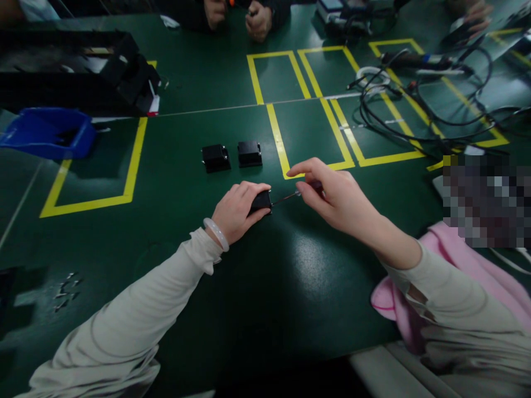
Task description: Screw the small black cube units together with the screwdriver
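Observation:
My left hand [238, 210] is closed around a small black box-shaped part [261, 203], pressing it on the green table. Small metal screws show at the part's right end. In my right hand [332, 193] is a thin screwdriver [292, 194], its handle mostly hidden by the fingers and its tip meeting the end of the part. The index finger of that hand reaches forward over the shaft. Just beyond lie two similar black parts, one on the left [215, 158] and one on the right [249, 153], with metal screws at their sides.
Several loose screws [64, 291] lie at the near left. A blue bin [50, 132] and a long black housing [83, 72] stand at the far left. Tangled black cables [431, 105] cover the right side. A pink cloth [448, 265] lies beneath my right arm. Another person's hands [258, 21] are opposite.

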`<state>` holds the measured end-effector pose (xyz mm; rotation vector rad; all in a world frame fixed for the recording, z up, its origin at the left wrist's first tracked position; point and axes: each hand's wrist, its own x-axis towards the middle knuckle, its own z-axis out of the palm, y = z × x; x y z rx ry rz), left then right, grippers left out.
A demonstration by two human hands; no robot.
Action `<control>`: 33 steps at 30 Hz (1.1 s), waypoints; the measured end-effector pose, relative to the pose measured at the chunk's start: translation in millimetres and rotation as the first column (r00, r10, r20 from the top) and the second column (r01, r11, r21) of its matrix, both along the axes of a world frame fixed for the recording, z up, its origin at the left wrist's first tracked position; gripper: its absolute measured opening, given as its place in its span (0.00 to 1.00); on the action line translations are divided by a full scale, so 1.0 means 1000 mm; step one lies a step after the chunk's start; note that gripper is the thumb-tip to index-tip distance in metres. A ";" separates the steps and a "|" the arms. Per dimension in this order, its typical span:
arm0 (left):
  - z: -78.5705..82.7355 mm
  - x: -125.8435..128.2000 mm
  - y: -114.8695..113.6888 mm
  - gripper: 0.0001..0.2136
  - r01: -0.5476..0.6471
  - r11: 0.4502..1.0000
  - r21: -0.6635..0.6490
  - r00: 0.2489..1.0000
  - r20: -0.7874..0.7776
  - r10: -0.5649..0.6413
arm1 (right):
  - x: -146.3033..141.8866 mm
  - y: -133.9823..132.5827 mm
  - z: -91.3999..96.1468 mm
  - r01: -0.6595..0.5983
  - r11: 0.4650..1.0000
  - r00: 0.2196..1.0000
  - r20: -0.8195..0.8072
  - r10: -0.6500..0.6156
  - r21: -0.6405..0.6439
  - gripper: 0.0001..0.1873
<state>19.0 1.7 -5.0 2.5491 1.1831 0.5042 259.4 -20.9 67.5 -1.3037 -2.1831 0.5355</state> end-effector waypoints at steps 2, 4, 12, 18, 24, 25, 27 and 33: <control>0.000 0.000 0.000 0.20 0.000 1.000 0.001 1.000 0.001 0.000 | -0.001 -0.002 0.000 -0.004 1.000 1.000 0.014 0.004 0.010 0.15; 0.000 0.000 0.000 0.20 0.001 1.000 0.002 1.000 0.004 -0.001 | -0.002 -0.003 0.000 0.001 1.000 0.999 0.047 -0.003 0.026 0.13; -0.002 0.000 0.000 0.20 -0.004 1.000 0.011 1.000 -0.002 0.004 | -0.004 -0.006 0.001 -0.041 0.993 0.990 0.136 0.026 0.113 0.16; -0.002 0.000 0.000 0.20 0.000 1.000 0.010 1.000 0.007 0.000 | -0.004 -0.007 -0.001 -0.065 0.981 0.990 0.132 0.041 0.184 0.12; -0.001 0.000 0.000 0.20 0.003 1.000 0.004 1.000 0.008 -0.004 | -0.005 -0.007 -0.005 -0.090 0.969 0.993 0.094 0.070 0.232 0.12; -0.001 0.000 0.000 0.20 0.004 1.000 0.004 1.000 0.009 -0.004 | -0.005 -0.007 -0.005 -0.097 0.964 0.993 0.088 0.077 0.247 0.12; -0.002 0.000 0.000 0.20 0.004 1.000 0.007 1.000 0.008 -0.004 | -0.004 -0.007 -0.005 -0.100 0.958 0.992 0.097 0.076 0.269 0.12; -0.002 0.000 0.000 0.20 0.009 1.000 0.025 1.000 0.007 -0.009 | -0.004 -0.007 -0.004 -0.047 0.972 0.985 0.171 0.007 0.228 0.17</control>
